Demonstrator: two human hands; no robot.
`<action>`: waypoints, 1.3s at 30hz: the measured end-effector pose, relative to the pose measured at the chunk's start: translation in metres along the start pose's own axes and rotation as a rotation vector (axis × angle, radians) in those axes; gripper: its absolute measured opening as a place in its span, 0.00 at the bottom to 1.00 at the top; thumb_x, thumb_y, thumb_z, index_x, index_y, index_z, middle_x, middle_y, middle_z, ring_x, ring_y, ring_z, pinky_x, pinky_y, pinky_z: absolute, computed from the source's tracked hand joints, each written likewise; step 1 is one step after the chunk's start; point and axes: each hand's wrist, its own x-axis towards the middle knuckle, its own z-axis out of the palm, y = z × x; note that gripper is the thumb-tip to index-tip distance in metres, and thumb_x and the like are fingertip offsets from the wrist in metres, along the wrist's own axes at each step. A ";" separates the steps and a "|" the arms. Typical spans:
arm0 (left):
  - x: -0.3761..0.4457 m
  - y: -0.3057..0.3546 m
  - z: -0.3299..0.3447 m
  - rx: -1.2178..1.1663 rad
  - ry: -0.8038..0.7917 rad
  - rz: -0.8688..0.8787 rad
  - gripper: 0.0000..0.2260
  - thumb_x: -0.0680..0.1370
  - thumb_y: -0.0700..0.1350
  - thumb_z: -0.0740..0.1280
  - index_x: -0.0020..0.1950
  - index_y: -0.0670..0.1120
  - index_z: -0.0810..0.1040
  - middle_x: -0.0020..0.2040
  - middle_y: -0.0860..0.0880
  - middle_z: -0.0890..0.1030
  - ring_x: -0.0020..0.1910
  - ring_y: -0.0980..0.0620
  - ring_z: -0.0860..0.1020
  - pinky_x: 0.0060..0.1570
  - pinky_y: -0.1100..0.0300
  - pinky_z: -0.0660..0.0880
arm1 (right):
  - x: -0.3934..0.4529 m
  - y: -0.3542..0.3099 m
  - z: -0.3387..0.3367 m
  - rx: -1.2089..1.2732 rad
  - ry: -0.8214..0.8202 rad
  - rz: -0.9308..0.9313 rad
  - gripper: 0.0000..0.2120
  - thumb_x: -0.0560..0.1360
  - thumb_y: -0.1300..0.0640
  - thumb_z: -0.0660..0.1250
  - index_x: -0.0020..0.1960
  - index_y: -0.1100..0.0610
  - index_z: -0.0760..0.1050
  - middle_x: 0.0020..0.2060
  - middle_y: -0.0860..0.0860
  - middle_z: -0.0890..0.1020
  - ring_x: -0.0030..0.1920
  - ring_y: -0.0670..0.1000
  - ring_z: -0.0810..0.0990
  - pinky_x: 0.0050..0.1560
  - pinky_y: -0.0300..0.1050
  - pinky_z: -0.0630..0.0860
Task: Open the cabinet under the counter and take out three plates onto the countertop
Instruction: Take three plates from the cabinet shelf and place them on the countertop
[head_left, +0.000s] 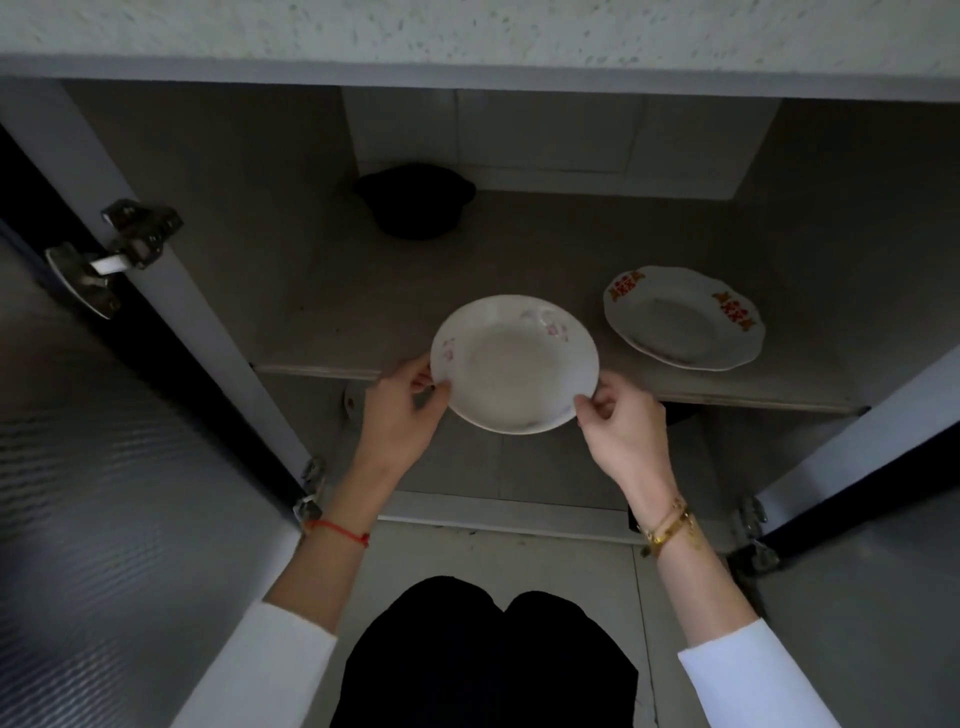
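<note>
I see my left hand (402, 410) and right hand (621, 431) each pinching opposite rims of the plate (514, 364), at the shelf (311, 332) edge.

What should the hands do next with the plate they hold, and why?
Probably lift the plate clear of the shelf and up to the countertop. The left hand and right hand already grip its rim on both sides, and it sits past the shelf edge with the doors open.

Left hand (402, 410) and right hand (621, 423) grip a pink-flowered plate (514, 364) over the shelf edge (727, 397).
</note>
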 end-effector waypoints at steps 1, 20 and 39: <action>-0.008 0.001 -0.004 0.004 0.009 0.002 0.15 0.75 0.41 0.69 0.62 0.46 0.80 0.51 0.48 0.83 0.46 0.56 0.80 0.46 0.80 0.69 | -0.008 -0.002 -0.003 0.009 0.007 -0.004 0.08 0.74 0.58 0.68 0.53 0.54 0.78 0.33 0.44 0.80 0.36 0.43 0.79 0.40 0.41 0.76; -0.096 0.029 -0.053 -0.076 0.121 0.040 0.17 0.75 0.45 0.71 0.65 0.51 0.78 0.53 0.53 0.80 0.50 0.59 0.80 0.52 0.69 0.75 | -0.096 -0.024 -0.033 0.193 0.044 -0.074 0.15 0.73 0.60 0.70 0.59 0.49 0.77 0.35 0.44 0.80 0.39 0.42 0.79 0.39 0.25 0.72; -0.135 0.244 -0.216 -0.039 0.058 -0.205 0.19 0.73 0.47 0.73 0.63 0.54 0.78 0.52 0.60 0.80 0.50 0.57 0.80 0.51 0.74 0.72 | -0.153 -0.210 -0.200 0.091 -0.085 0.045 0.18 0.73 0.61 0.70 0.61 0.51 0.75 0.38 0.39 0.81 0.42 0.38 0.80 0.41 0.21 0.71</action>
